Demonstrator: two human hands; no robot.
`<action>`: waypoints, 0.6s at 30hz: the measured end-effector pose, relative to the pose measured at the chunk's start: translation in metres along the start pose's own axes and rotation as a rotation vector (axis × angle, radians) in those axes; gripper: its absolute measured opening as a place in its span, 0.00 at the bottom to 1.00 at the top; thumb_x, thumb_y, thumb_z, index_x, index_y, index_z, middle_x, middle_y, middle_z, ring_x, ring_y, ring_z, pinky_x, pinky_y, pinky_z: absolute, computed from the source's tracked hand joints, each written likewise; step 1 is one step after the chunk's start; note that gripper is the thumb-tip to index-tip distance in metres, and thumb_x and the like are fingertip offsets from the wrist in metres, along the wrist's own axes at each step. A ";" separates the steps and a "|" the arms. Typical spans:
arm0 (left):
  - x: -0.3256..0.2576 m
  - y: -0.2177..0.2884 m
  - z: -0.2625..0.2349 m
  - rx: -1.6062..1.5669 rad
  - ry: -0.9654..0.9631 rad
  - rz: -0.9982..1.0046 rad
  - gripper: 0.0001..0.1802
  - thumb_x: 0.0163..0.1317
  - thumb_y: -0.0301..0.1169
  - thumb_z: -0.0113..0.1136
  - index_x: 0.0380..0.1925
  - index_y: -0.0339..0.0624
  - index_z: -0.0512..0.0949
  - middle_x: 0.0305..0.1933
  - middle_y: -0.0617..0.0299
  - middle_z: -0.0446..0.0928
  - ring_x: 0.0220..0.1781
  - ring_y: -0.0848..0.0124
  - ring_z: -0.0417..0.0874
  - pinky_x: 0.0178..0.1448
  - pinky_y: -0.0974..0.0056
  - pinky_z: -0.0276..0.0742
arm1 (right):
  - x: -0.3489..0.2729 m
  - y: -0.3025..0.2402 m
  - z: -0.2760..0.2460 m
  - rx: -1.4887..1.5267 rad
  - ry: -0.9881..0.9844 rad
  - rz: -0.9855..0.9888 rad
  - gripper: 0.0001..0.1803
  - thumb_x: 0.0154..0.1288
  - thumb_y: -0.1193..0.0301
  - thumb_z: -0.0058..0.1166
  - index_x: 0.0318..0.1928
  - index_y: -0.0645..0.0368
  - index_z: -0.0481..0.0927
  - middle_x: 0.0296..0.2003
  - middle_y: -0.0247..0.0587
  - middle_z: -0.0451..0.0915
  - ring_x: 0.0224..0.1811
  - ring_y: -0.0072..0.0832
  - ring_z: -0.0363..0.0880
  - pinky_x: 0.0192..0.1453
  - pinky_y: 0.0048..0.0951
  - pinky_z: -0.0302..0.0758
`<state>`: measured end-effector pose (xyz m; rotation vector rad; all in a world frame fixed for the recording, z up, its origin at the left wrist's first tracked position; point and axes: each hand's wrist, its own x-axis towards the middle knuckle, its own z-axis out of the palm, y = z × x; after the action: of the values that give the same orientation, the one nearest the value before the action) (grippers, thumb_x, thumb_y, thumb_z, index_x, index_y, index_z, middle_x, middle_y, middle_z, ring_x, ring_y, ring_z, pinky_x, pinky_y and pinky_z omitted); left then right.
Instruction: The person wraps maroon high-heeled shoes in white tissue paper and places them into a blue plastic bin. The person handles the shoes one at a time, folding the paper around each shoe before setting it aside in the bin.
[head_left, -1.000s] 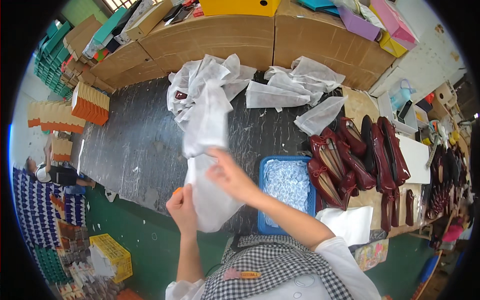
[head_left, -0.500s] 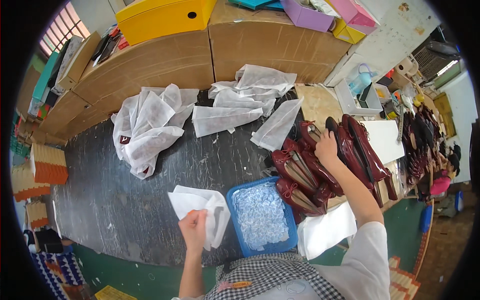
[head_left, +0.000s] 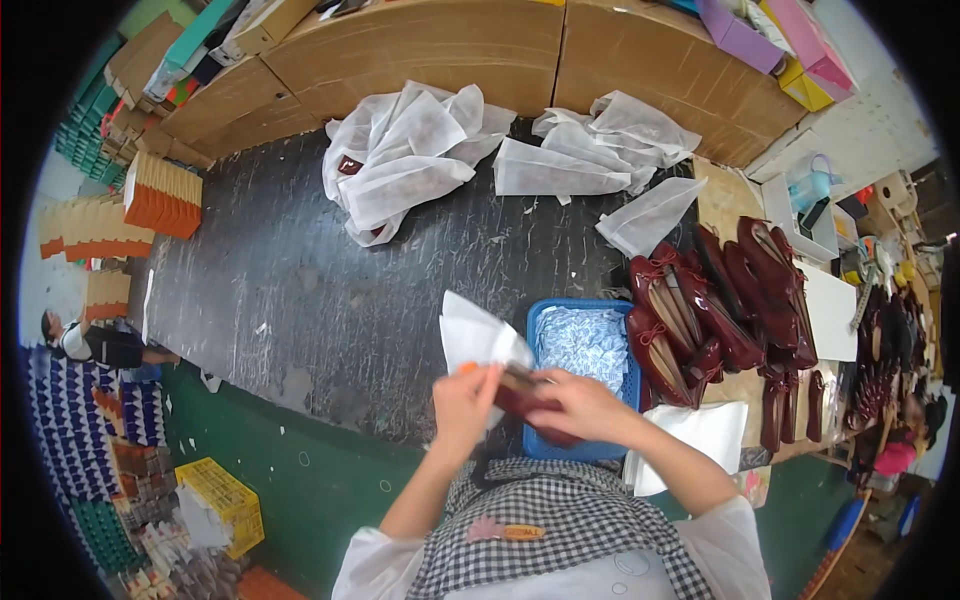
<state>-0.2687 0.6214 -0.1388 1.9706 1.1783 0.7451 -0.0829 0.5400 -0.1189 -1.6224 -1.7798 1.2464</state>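
Partway through, by the look of it. Current item: a burgundy patent shoe (head_left: 522, 398), held up at the near edge of the black worktable (head_left: 290, 300), left hand to its left, right hand to its right. Left hand (head_left: 466, 408) is pinching, thumb against fingers, on the thin white wrapping sheet (head_left: 475, 332) at the shoe's left end; a small orange bit (head_left: 467, 367) shows at its fingertips. Right hand (head_left: 582, 404) has its fingers curled around the shoe's right part, near the basket's left side. Shoe is blurred and partly covered by fingers, so can't tell whether any of it is inside the sheet; most of the sheet sticks out on the far side, so this one looks barely begun.

Done, probably: far-left heap of white bundles (head_left: 410, 150), where dark red peeks out in places, so at least some shoes there seem wrapped. Far-middle white bundles (head_left: 625, 140) and a single folded white piece (head_left: 652, 218) just right of them: contents not readable.

Left: a good pile of bare burgundy shoes (head_left: 655, 350) on the right, beside the blue basket (head_left: 634, 380) full of small clear packets (head_left: 580, 345). Spare white sheets (head_left: 720, 425) lie at near right, partly behind the right forearm.
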 end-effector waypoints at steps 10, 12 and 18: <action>-0.037 -0.010 -0.067 -0.664 0.387 -0.409 0.10 0.64 0.29 0.54 0.26 0.35 0.76 0.29 0.70 0.74 0.30 0.82 0.71 0.32 0.74 0.66 | 0.076 -0.060 0.077 0.530 0.157 -0.274 0.14 0.61 0.66 0.58 0.43 0.62 0.75 0.34 0.36 0.80 0.36 0.24 0.77 0.41 0.28 0.75; -0.040 -0.024 -0.046 -0.829 0.337 -0.443 0.13 0.66 0.33 0.54 0.24 0.38 0.75 0.26 0.71 0.73 0.28 0.83 0.69 0.31 0.73 0.64 | 0.051 -0.044 0.068 0.436 0.090 -0.192 0.11 0.59 0.67 0.58 0.34 0.62 0.76 0.29 0.37 0.79 0.33 0.25 0.77 0.40 0.29 0.74; -0.019 -0.013 -0.043 -0.636 0.194 -0.331 0.17 0.65 0.33 0.56 0.17 0.38 0.74 0.17 0.77 0.65 0.20 0.86 0.60 0.24 0.75 0.52 | -0.050 0.065 -0.064 -0.299 0.244 0.065 0.10 0.57 0.64 0.58 0.33 0.57 0.81 0.33 0.41 0.81 0.36 0.35 0.80 0.45 0.32 0.75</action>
<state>-0.3156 0.6209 -0.1268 1.1707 1.1549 0.9977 0.0159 0.5081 -0.1280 -1.9162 -1.8340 0.7924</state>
